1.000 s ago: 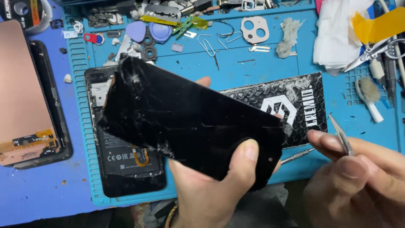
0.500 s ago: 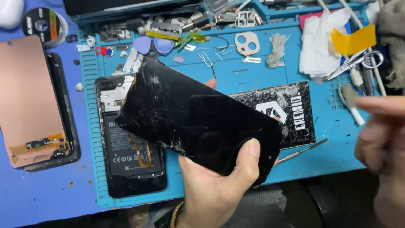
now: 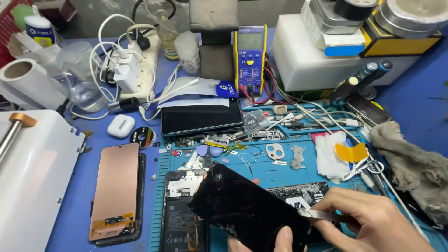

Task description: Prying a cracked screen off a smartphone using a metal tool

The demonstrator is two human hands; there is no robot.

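1. So we've got the cracked black glass phone screen panel (image 3: 249,212) pinched in our left hand (image 3: 280,241), low in the head view. Only the thumb tip and a bit of finger show at the panel's near edge, so the hand is closed on the panel, but we can't see how the rest of it wraps.

2. The panel is tilted, and its long axis runs from upper left down to lower right. It hangs over the opened black phone body (image 3: 183,212) lying on the blue silicone repair mat (image 3: 280,175).

3. Our right hand (image 3: 373,221) comes in from the right, fingers pinched tight around thin steel tweezers (image 3: 322,215). The tweezers lie nearly level, pointing left.

4. The bit that matters: the tweezer tips sit right at the panel's lower-right end, touching it or just beside it; we can't tell which. So the work spot is directly left of the right hand's grip, and the right hand is the nearer one to that end, with the left thumb just below.

5. Well apart to the left lies a copper-coloured display panel (image 3: 115,191), face down on the blue table.
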